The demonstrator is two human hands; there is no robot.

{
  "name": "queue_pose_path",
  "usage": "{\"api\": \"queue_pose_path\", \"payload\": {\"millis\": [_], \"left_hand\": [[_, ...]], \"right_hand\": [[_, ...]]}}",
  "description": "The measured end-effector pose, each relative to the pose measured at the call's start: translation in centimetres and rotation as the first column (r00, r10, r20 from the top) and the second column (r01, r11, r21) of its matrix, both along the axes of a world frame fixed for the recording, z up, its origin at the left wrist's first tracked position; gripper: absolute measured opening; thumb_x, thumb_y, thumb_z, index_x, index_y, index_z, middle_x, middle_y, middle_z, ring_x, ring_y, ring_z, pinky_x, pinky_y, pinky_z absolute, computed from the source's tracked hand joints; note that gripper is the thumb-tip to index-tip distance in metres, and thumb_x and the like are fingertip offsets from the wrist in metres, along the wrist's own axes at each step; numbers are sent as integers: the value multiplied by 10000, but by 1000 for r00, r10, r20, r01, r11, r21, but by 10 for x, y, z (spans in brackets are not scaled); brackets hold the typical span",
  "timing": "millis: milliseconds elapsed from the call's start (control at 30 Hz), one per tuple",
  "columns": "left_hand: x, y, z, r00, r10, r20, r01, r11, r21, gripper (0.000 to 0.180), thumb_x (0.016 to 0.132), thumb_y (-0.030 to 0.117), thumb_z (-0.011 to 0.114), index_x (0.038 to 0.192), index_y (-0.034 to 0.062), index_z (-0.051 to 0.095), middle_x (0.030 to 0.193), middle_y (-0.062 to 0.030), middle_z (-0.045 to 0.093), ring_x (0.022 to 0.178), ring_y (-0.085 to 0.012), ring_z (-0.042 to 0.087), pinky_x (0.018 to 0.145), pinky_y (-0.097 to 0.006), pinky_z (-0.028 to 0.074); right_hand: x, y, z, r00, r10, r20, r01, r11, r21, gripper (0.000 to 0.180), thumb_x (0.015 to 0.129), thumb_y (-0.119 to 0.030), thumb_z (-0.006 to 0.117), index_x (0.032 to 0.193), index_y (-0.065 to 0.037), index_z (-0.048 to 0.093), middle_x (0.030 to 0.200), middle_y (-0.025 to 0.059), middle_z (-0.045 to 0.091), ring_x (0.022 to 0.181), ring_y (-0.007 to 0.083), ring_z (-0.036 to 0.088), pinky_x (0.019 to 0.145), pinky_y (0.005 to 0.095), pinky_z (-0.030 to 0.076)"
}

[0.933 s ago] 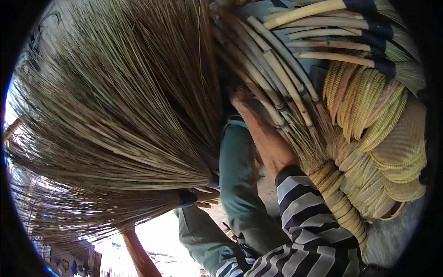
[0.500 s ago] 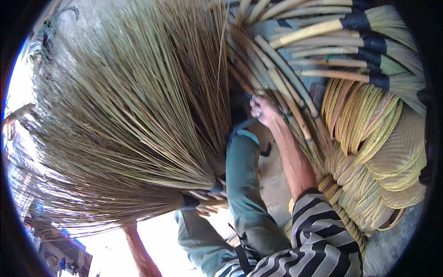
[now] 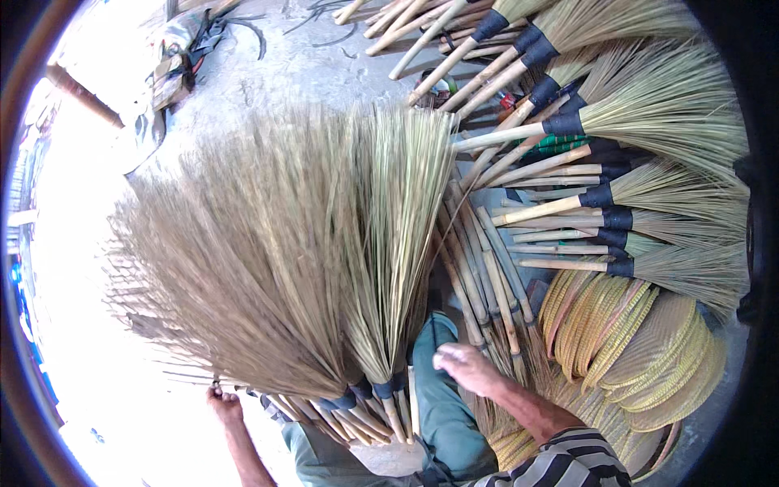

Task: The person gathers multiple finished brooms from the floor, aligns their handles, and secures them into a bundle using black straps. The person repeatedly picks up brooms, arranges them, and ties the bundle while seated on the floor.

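Note:
A large fan of straw brooms (image 3: 284, 260) with dark bindings spreads over my lap, bristles pointing up and left. My left hand (image 3: 223, 403) grips the lower left edge of this bundle near the bindings. My right hand (image 3: 466, 367) hovers over my teal trouser knee (image 3: 438, 398), fingers loosely curled, empty, next to several bamboo broom handles (image 3: 487, 284) that lie beside it. Whether it touches them I cannot tell.
More finished brooms (image 3: 633, 170) with pale handles lie stacked at the right and top. Woven round fans (image 3: 641, 349) are piled at lower right. Grey concrete floor (image 3: 276, 73) with scraps and a bundle (image 3: 174, 73) lies at upper left.
The view has tilted down and the broom bundle has dropped lower in the picture. My right hand has come off the handles at upper right and moved down to my knee.

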State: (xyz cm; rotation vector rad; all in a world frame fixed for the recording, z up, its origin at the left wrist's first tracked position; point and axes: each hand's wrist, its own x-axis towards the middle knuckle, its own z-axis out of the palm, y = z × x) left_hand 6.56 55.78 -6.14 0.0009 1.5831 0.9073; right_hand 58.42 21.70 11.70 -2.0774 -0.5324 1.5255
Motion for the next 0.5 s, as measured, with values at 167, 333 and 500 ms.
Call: {"api": "queue_pose_path", "payload": {"millis": [167,333,500], "left_hand": [[96,-63,23,964,262,37,-265,960,93,246,1071,274,492,850,174,528,661,85,470,496,-77,421,454,-266,348],[146,-89,51,896,299,-327,-250,951,182,193,1082,243,483,951,136,577,811,27,571,616,-99,505,531,-266,412],[251,-112,9,326,-163,-931,355,934,-40,329,1142,217,484,1209,-84,598,1136,-250,601,1037,-398,624,895,-517,501]], "right_hand": [[-44,60,34,993,58,104,-62,997,38,313,1076,-270,541,972,-2,665,808,168,677,756,344,672,736,460,526],[-56,50,41,963,166,212,-180,982,49,287,1058,-250,607,916,-4,645,773,193,645,713,369,639,686,451,510],[-105,87,26,955,286,86,-294,949,114,299,1051,-271,641,886,-25,595,747,214,609,701,422,656,620,495,484]]}}
